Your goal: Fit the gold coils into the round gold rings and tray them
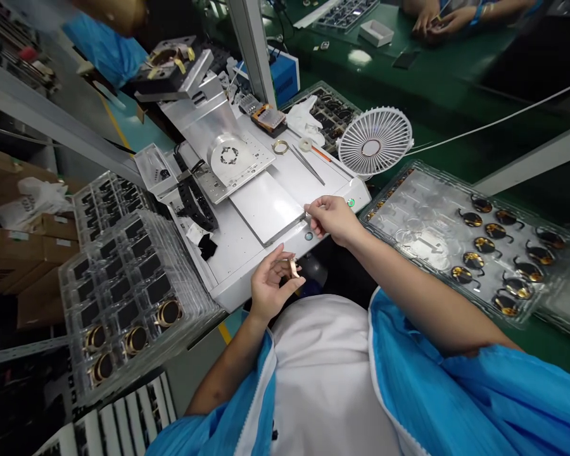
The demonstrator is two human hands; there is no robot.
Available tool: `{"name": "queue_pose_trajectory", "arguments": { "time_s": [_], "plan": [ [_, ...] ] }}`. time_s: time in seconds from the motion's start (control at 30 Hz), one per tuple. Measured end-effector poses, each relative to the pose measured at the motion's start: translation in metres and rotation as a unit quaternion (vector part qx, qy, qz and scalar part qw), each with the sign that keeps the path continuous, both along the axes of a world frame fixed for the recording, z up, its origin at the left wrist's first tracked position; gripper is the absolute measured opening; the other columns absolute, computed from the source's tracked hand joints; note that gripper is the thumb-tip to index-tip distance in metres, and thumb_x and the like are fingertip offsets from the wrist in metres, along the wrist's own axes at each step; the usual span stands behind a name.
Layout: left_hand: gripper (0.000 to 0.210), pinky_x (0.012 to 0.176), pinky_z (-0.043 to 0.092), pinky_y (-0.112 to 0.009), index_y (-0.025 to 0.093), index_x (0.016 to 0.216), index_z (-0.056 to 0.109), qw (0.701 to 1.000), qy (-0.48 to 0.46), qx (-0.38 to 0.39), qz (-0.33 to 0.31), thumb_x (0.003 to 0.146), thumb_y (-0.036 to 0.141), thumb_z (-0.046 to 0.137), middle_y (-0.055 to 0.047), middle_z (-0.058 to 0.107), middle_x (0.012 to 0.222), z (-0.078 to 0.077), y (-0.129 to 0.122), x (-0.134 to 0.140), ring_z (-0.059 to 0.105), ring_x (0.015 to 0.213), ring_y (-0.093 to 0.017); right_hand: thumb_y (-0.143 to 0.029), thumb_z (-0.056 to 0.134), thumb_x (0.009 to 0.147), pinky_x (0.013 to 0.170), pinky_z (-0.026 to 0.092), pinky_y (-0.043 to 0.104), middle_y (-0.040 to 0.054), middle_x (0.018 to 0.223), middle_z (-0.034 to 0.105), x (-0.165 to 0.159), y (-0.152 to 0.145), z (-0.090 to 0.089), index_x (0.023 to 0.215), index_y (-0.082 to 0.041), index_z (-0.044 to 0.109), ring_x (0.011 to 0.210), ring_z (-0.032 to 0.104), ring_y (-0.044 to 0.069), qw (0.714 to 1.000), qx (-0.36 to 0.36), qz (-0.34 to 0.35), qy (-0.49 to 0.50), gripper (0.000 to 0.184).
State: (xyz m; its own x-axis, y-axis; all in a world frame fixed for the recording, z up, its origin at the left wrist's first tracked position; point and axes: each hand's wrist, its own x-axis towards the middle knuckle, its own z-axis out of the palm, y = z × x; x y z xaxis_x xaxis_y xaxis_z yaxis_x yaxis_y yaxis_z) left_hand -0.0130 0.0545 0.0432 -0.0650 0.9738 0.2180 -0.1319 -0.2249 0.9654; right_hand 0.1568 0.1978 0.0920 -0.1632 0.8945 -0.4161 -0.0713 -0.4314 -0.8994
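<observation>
My left hand [274,285] is closed around a gold-coloured watch case [293,268], held at the front edge of the white machine [237,275]. Only the side of the case shows between thumb and fingers. My right hand [331,218] is pinched shut over the machine's right front corner, near its buttons. Whatever is between those fingertips is too small to make out. Behind both hands lies a flat metal plate [268,202], below the machine's upright metal fixture [232,158]. Tweezers [308,164] and a gold ring [280,147] rest farther back on the machine.
At left, stacked clear trays [142,278] hold dark square parts and several gold watch cases. A tray [418,215] of round parts with cables lies at right. A white fan [375,142] stands behind the machine. Another person's hands [439,22] work across the green table.
</observation>
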Motion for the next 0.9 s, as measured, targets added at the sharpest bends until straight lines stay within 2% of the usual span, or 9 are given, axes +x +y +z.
{"name": "queue_pose_trajectory", "arguments": {
  "time_s": [0.1, 0.17, 0.3, 0.37, 0.6, 0.77, 0.83, 0.9],
  "plan": [
    [0.082, 0.085, 0.065, -0.029, 0.025, 0.147, 0.059, 0.997, 0.061, 0.033, 0.039, 0.073, 0.02, 0.093, -0.014, 0.078, 0.121, -0.001, -0.001, -0.001, 0.079, 0.101, -0.021, -0.042, 0.09, 0.078, 0.032, 0.038, 0.019, -0.0043, 0.044, 0.056, 0.0, -0.007, 0.004, 0.071, -0.02, 0.053, 0.032, 0.044, 0.008, 0.999, 0.042, -0.002, 0.014, 0.044],
    [0.086, 0.09, 0.065, -0.031, 0.024, 0.15, 0.055, 0.991, 0.102, 0.06, 0.057, 0.073, 0.018, 0.092, -0.015, 0.078, 0.123, 0.0, -0.002, 0.0, 0.078, 0.105, -0.023, -0.048, 0.092, 0.073, 0.034, 0.038, 0.019, -0.0045, 0.045, 0.057, 0.003, -0.021, 0.009, 0.071, -0.02, 0.054, 0.033, 0.045, 0.008, 0.997, 0.063, 0.023, 0.028, 0.047],
    [0.092, 0.093, 0.065, -0.034, 0.024, 0.156, 0.048, 0.98, 0.167, 0.073, 0.08, 0.075, 0.02, 0.092, -0.016, 0.077, 0.127, 0.004, -0.004, 0.002, 0.079, 0.105, -0.023, -0.055, 0.091, 0.07, 0.037, 0.039, 0.02, -0.0024, 0.048, 0.061, 0.01, -0.057, 0.017, 0.072, -0.019, 0.059, 0.036, 0.05, 0.01, 0.983, 0.045, 0.179, 0.019, 0.048],
    [0.091, 0.093, 0.066, -0.033, 0.024, 0.156, 0.048, 0.978, 0.179, 0.069, 0.082, 0.076, 0.021, 0.091, -0.015, 0.077, 0.128, 0.006, -0.004, 0.003, 0.079, 0.106, -0.022, -0.054, 0.09, 0.071, 0.038, 0.04, 0.019, -0.0018, 0.048, 0.062, 0.011, -0.07, 0.018, 0.072, -0.018, 0.06, 0.038, 0.052, 0.01, 0.974, 0.031, 0.226, 0.005, 0.046],
    [0.083, 0.092, 0.067, -0.033, 0.024, 0.151, 0.054, 0.973, 0.189, 0.095, 0.091, 0.076, 0.019, 0.09, -0.013, 0.077, 0.127, 0.009, -0.003, 0.005, 0.079, 0.107, -0.023, -0.051, 0.085, 0.073, 0.039, 0.041, 0.02, -0.0005, 0.052, 0.063, 0.008, -0.079, 0.016, 0.071, -0.019, 0.059, 0.041, 0.055, 0.012, 0.973, 0.055, 0.219, -0.045, 0.041],
    [0.075, 0.093, 0.067, -0.035, 0.021, 0.145, 0.06, 0.972, 0.195, 0.074, 0.106, 0.076, 0.021, 0.091, -0.013, 0.078, 0.125, 0.01, -0.006, 0.006, 0.079, 0.107, -0.025, -0.043, 0.082, 0.076, 0.04, 0.038, 0.02, -0.0021, 0.053, 0.062, 0.008, -0.08, 0.01, 0.072, -0.019, 0.059, 0.042, 0.052, 0.01, 0.971, 0.086, 0.207, -0.082, 0.033],
    [0.073, 0.093, 0.067, -0.035, 0.02, 0.143, 0.062, 0.974, 0.187, 0.066, 0.105, 0.076, 0.022, 0.091, -0.013, 0.078, 0.125, 0.009, -0.007, 0.007, 0.079, 0.107, -0.025, -0.042, 0.084, 0.074, 0.042, 0.039, 0.02, -0.0022, 0.058, 0.063, 0.007, -0.081, 0.006, 0.077, -0.019, 0.061, 0.047, 0.053, 0.01, 0.974, 0.096, 0.187, -0.078, 0.033],
    [0.074, 0.094, 0.067, -0.036, 0.02, 0.145, 0.06, 0.978, 0.18, 0.061, 0.086, 0.077, 0.021, 0.089, -0.014, 0.078, 0.126, 0.006, -0.009, 0.008, 0.079, 0.108, -0.025, -0.048, 0.085, 0.073, 0.043, 0.043, 0.021, -0.002, 0.063, 0.063, 0.009, -0.083, 0.002, 0.082, -0.018, 0.063, 0.052, 0.055, 0.012, 0.976, 0.081, 0.198, -0.046, 0.038]
  ]
}}
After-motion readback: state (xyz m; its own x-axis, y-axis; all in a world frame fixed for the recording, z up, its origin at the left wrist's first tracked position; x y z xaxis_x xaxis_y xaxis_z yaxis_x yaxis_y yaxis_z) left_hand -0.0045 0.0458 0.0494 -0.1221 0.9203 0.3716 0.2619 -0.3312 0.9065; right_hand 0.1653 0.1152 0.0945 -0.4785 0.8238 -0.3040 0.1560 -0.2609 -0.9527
